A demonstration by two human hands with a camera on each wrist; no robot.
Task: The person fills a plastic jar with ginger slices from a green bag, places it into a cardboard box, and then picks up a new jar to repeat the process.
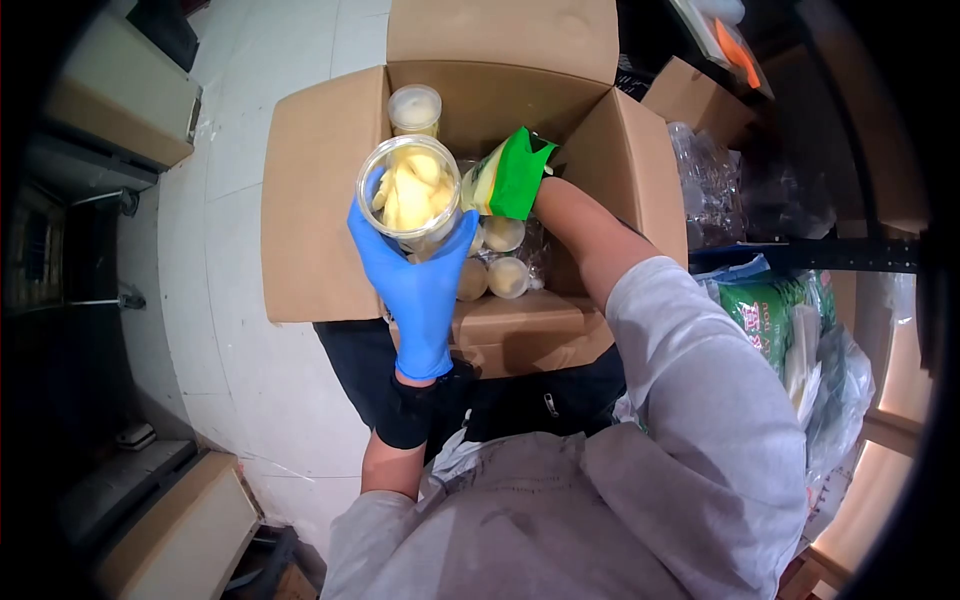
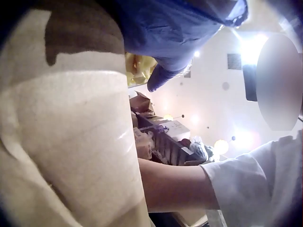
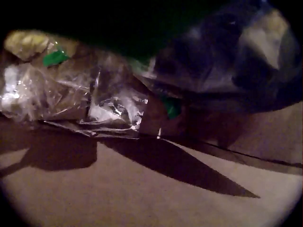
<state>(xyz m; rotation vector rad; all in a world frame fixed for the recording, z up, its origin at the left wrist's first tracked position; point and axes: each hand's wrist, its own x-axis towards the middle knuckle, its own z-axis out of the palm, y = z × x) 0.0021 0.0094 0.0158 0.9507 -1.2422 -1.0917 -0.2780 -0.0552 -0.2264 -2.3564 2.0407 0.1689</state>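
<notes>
Pale grey cotton T-shirt [image 1: 520, 520] cloth lies nearest, with the bare right forearm [image 1: 580, 230] slanting over the right edge of the carton. Ahead of it, the left hand [image 1: 415, 290], in a blue glove, curls thumb and fingers round a clear, round plastic tub [image 1: 412, 195] of pale yellow pieces, held up over the carton's left edge. To its right, a bright green packet [image 1: 522, 172] with a pale yellow side stands tilted over the carton's interior. The right hand is hidden behind that packet; whether it grips or only touches it, I cannot tell, and the dim right-wrist view does not settle it.

Below is the open brown cardboard carton [image 1: 325, 200], its flaps spread outward. Small round tubs with pale tops [image 1: 508, 277] sit toward its near edge beside crinkled clear film [image 1: 537, 255]; another clear tub [image 1: 415, 108] stands upright in the far left corner. Handling seems partway along: these tubs are in the carton, while the held tub and the packet are not set down.

Farther off, white floor tiles [image 1: 225, 300] run leftward, and a green printed sack [image 1: 755, 318] lies to the right.
</notes>
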